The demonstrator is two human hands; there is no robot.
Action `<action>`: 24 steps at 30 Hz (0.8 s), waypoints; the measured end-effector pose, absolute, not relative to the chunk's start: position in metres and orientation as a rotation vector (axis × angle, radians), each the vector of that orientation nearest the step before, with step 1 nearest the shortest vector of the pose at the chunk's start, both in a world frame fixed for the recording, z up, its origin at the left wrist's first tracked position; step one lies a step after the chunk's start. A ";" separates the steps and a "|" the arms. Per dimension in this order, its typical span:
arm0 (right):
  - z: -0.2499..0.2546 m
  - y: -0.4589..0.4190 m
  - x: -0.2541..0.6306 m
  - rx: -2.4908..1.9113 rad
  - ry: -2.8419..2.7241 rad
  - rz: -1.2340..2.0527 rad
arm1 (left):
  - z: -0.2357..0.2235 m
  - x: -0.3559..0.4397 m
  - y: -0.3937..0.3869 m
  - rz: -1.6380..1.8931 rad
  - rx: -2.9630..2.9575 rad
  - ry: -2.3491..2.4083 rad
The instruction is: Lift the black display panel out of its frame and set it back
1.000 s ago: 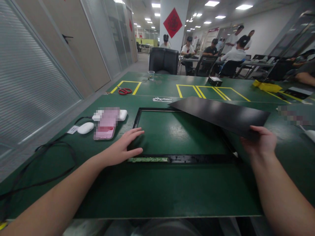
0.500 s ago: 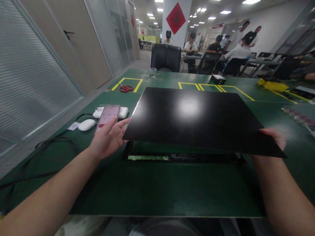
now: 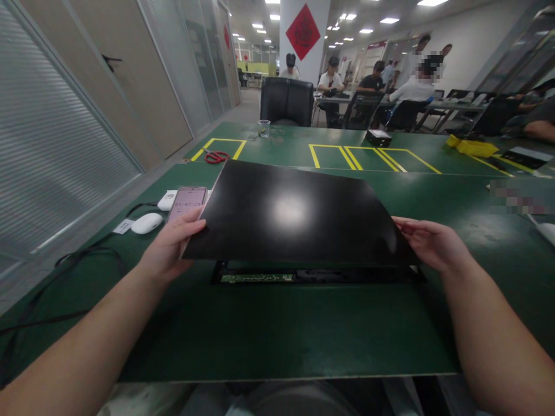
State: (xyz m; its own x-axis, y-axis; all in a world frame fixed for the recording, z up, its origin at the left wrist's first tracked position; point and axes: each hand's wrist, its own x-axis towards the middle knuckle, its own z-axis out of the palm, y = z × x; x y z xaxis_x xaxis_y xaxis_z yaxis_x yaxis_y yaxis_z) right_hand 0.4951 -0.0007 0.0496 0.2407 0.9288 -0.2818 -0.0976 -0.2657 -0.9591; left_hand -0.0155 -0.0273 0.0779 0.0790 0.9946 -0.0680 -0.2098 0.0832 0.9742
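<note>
A glossy black display panel point(image 3: 277, 214), tilted, is held above the table and reflects a bright spot of light. My left hand point(image 3: 176, 240) grips its left edge, thumb on the top face and fingers underneath. At the right edge, my right hand point(image 3: 433, 242) has its fingertips against the panel, some fingers hidden below it. Under the panel lies a thin black frame point(image 3: 359, 277), mostly covered. A green circuit board strip point(image 3: 255, 278) shows along the frame's near side.
Left of the panel lie a phone point(image 3: 187, 202), a white mouse-like object point(image 3: 147, 223) and black cables point(image 3: 87, 248). Red-handled scissors point(image 3: 217, 157), a clear cup point(image 3: 263, 128) and a small black box point(image 3: 378, 138) are farther back. People sit and stand beyond the green table point(image 3: 281, 335).
The panel has shifted left and turned slightly, its right end now over the frame's right end. Both hands moved left with it; my left thumb now lies on top.
</note>
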 end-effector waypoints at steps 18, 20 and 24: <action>0.040 0.008 0.500 -1.681 -0.833 0.992 | 0.058 -0.009 -0.023 1.134 0.986 0.961; 0.040 0.009 0.502 -1.698 -0.842 0.974 | 0.055 -0.008 -0.023 1.110 0.985 0.974; 0.039 0.009 0.505 -1.719 -0.859 0.933 | 0.051 -0.006 -0.021 1.056 0.963 1.030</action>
State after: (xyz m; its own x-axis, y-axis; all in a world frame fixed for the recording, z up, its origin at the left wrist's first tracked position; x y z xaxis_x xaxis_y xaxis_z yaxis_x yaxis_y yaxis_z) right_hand 0.5048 0.0093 0.0387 0.4584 0.8658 -0.2005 0.1279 -0.2875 -0.9492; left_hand -0.0057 -0.0214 0.0514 0.1659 0.9687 -0.1845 -0.2080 0.2173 0.9537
